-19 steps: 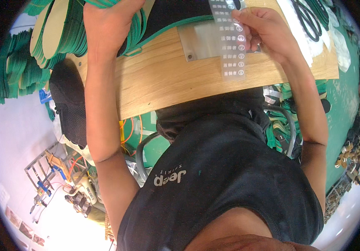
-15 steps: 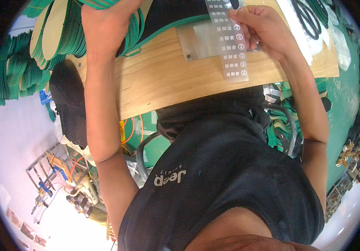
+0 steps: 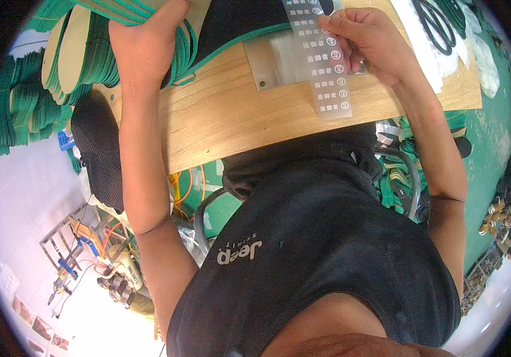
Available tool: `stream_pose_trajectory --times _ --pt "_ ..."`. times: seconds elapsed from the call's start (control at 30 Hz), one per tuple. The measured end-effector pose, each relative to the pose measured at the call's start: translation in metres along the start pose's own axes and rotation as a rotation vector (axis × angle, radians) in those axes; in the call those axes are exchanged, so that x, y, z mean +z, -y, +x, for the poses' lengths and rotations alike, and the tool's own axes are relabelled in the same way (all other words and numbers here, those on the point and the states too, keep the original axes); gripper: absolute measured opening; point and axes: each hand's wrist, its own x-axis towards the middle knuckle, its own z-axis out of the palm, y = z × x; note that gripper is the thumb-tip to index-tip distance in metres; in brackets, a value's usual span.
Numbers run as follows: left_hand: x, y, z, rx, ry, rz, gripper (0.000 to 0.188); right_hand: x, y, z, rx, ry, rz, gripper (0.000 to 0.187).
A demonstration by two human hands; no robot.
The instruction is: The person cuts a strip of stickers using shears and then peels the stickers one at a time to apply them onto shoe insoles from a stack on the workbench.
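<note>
Over the right part of the light wood-grain worktop, the right hand pinches a clear, narrow plastic strip with white printing between thumb and fingers; the strip reaches towards the near edge. At the left edge, the left hand touches a stack of green-edged beige flat pieces; its fingers are hidden, so I cannot tell how closed it is.

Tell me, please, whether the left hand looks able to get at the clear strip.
Probably not as things stand: the left hand seems occupied gripping green-edged pads. The clear strip, pinched by the right hand, does have its lower end uncovered, though.
</note>
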Motion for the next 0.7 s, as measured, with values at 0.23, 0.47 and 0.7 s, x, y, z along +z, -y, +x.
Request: stream_pose_trajectory --times 0.23,0.47,0.7 --pt "0.003 0.004 0.006 -0.05 -0.235 -0.01 0.043 0.002 0.0 0.001 0.037 -0.018 -0.008 0.035" --pt "0.024 -0.026 -0.001 0.13 0.362 0.641 0.036 0.009 0.02 -0.003 0.172 -0.044 -0.016 0.032" --pt "0.046 -0.045 -0.002 -0.004 0.382 0.804 0.085 0.011 0.019 -0.012 0.089 -0.08 0.022 0.031"
